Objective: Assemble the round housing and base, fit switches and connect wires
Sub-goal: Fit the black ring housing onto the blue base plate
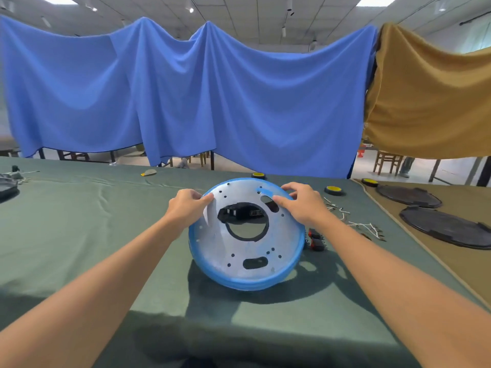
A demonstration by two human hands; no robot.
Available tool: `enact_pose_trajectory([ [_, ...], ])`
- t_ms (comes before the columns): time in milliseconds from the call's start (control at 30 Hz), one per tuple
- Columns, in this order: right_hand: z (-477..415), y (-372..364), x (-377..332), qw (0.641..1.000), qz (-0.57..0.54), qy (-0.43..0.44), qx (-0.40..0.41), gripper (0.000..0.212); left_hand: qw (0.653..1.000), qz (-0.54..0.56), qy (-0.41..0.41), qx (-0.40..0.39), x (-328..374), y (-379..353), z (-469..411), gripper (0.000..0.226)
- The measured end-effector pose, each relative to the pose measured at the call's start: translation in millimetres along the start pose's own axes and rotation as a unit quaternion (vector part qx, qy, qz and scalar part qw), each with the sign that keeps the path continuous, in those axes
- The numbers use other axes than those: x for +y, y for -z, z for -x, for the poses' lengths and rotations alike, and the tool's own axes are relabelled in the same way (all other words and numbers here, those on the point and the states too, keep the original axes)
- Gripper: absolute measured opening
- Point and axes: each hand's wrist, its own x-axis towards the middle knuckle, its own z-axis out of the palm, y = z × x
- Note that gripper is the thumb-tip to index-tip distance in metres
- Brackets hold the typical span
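Black part (243, 211) behind round housing (247, 251) shows only through the centre opening. Dark object (8, 183) at the table's (79, 235) left edge is cut by the frame. Black disc (446, 229) near the right edge is cut too. Wire (364, 227) ends too small to tell.

We have one wide-angle view from the head, facing forward and down over the table (87, 224) towards the blue drape (186, 102), with the housing (212, 248) near in front of us.

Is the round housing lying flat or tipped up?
Tipped up: the round housing stands on its lower rim, face toward the camera; the left hand and right hand hold its upper edge.
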Motion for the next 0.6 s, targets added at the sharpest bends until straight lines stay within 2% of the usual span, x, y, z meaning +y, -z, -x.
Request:
enact_pose_trajectory([
  [100, -3, -17, 6, 0.999, 0.039, -0.016, -0.026, 0.043, 1.0, -0.027, 0.004, 0.0, -12, -4, -1, 0.024],
  [267, 2, -39, 11, 0.99, 0.103, 0.005, -0.095, 0.056, 0.997, -0.065, 0.032, -0.009, -31, -8, 2, 0.028],
  [433, 9, -55, 16, 0.985, 0.119, 0.011, -0.126, 0.053, 0.993, -0.108, 0.027, -0.046, -43, -13, 11, 0.036],
  [600, 9, -63, 18, 0.985, 0.135, 0.019, -0.104, 0.039, 0.99, -0.133, -0.004, -0.041, -43, -21, 14, 0.037],
])
